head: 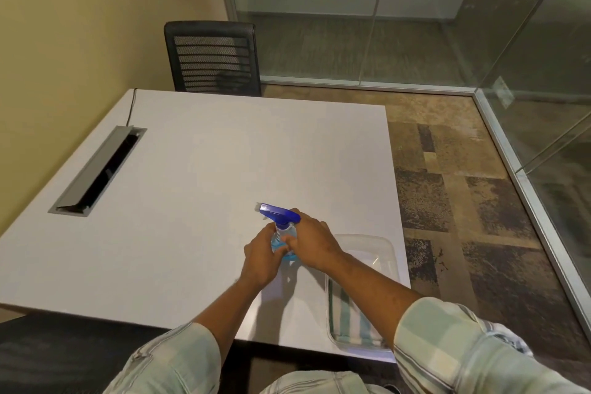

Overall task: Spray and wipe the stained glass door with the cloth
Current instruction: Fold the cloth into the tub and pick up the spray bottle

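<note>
Fingers of the left hand (260, 261) curl around the clear body of the spray bottle (283, 235), gripping it from the left. The right hand (311, 241) closes on the same bottle from the right, its fingers wrapped over the neck just beneath the blue trigger head, whose nozzle points away and to the left. The bottle stands upright on the table and holds blue liquid in its lower part; the level is partly hidden by the fingers.

Just right of the bottle, at the table's near right corner, sits a clear plastic tray (388, 245), rectangular with rounded corners. In it lies a folded cloth (350, 318), pale with green stripes, filling the near end; the right forearm crosses over the tray's middle and hides part of it. The far end appears to hold nothing else, though glare makes this uncertain.

The table (198, 150) is smooth, matte and light grey. Far left of the bottle, a long metal cable hatch (96, 174) is sunk into the top with its flap raised and a dark cable leaving its far end. Beyond the bottle, a black mesh-backed chair (212, 57) stands at the far edge. To the right of the bottle, across patchy brown carpet, runs the aluminium-framed glass door and partition (543, 125), its panes smeared and reflective.
</note>
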`<action>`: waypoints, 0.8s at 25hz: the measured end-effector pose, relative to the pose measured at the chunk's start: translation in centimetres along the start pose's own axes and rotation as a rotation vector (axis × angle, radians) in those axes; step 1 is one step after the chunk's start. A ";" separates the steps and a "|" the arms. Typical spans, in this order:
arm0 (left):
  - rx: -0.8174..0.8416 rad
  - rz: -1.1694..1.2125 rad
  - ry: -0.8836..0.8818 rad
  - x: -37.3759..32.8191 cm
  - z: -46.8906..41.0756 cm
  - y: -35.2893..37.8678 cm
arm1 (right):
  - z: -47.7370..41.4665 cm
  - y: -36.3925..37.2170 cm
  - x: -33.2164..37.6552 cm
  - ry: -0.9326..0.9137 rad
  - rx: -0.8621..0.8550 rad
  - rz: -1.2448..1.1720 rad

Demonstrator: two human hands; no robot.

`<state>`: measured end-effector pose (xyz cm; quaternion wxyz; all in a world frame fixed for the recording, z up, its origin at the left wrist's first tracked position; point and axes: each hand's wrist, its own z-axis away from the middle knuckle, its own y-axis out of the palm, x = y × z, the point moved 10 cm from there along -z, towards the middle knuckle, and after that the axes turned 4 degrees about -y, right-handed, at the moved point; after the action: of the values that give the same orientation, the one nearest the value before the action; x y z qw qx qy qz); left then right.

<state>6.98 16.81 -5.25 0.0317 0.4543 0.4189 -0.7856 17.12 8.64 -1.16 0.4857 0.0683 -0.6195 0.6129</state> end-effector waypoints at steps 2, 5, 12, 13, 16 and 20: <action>-0.005 -0.007 0.028 -0.3 -0.1 -0.5 | 0.0 -0.2 0.0 0.006 -0.013 0.007; -0.065 -0.017 0.133 -2.4 -0.2 -2.1 | 0.1 -2.1 0.5 0.013 -0.070 -0.048; -0.092 0.019 0.358 -11.2 0.0 -3.2 | 3.0 -10.9 0.4 -0.041 -0.251 -0.178; -0.074 0.035 0.382 -12.4 0.1 -2.6 | 3.9 -11.9 0.0 -0.037 -0.267 -0.205; 0.021 0.107 0.442 -14.8 0.9 0.0 | 6.6 -14.1 -1.5 -0.017 -0.313 -0.249; 0.152 0.107 0.475 -16.3 2.0 4.0 | 10.0 -15.4 -4.4 0.032 -0.360 -0.237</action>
<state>16.87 7.40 4.79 -0.0604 0.6487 0.3299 -0.6831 24.72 -5.56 8.73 0.5684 0.0429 -0.6989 0.4320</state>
